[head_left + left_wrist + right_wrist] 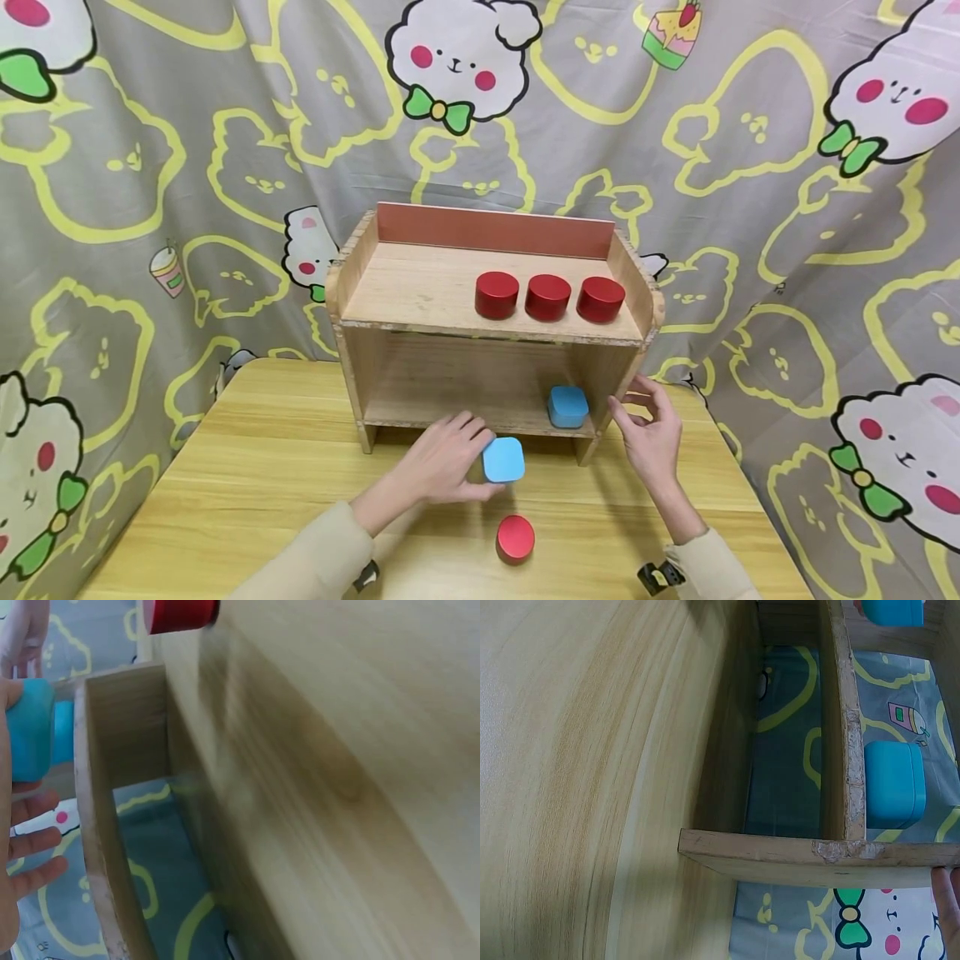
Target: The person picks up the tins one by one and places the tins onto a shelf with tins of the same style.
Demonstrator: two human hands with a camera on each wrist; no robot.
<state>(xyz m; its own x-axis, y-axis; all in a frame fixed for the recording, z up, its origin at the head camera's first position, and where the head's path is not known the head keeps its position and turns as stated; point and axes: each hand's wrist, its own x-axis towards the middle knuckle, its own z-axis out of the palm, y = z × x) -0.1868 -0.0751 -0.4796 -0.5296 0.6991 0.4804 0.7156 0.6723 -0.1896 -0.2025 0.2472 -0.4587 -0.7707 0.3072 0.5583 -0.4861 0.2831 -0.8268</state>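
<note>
My left hand (pixel 448 463) grips a light blue box with rounded corners (pixel 503 460), in front of the lower shelf. In the left wrist view the thumb lies on this blue box (pixel 30 731) while the other fingers spread below. A second blue box (pixel 568 407) stands at the right end of the lower shelf of a small wooden rack (pixel 450 325). Beside the rack, my right hand (pixel 654 433) touches its right side panel, with fingertips (pixel 943 889) at the panel's outer face. A round red tin (pixel 515 539) lies on the table nearer to me.
Three round red tins, the left one (pixel 497 295) among them, stand in a row on the rack's upper shelf, toward the right. A reddish board (pixel 495 229) backs that shelf. The wooden table (pixel 247 483) meets a patterned curtain (pixel 225 167) behind.
</note>
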